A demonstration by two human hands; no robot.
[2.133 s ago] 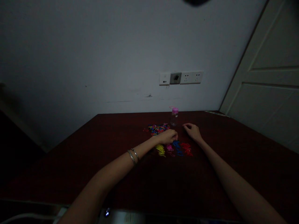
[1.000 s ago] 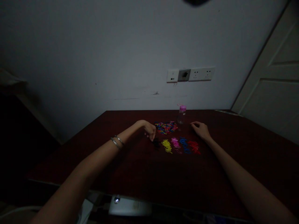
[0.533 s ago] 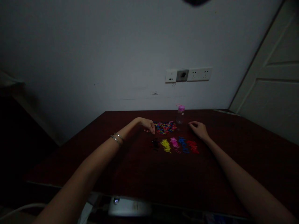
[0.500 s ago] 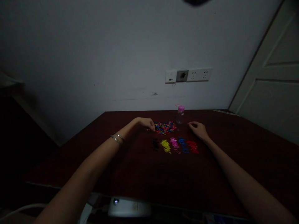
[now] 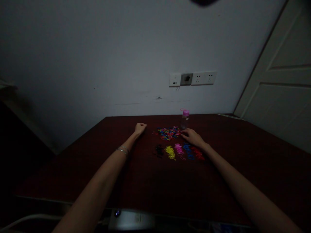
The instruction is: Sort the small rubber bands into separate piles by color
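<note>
A mixed pile of small colourful elastic bands lies on the dark red table. At its right edge my right hand reaches in, fingertips bent together against the bands; what they pinch is too small to name. My left hand rests left of the pile with curled fingers, and anything inside is hidden. Nearer me are sorted heaps in a row: black bands, yellow bands, pink bands, blue bands and red bands, the last partly behind my right wrist.
A clear bottle with a pink lid stands behind the pile, close to my right hand. Wall sockets sit above the table, and a white door is at the right. Below the front edge lies a white device.
My left hand has drawn back leftward from the mixed pile. My right hand has moved left, from beside the bottle to the pile's right edge. The view has shifted slightly.
</note>
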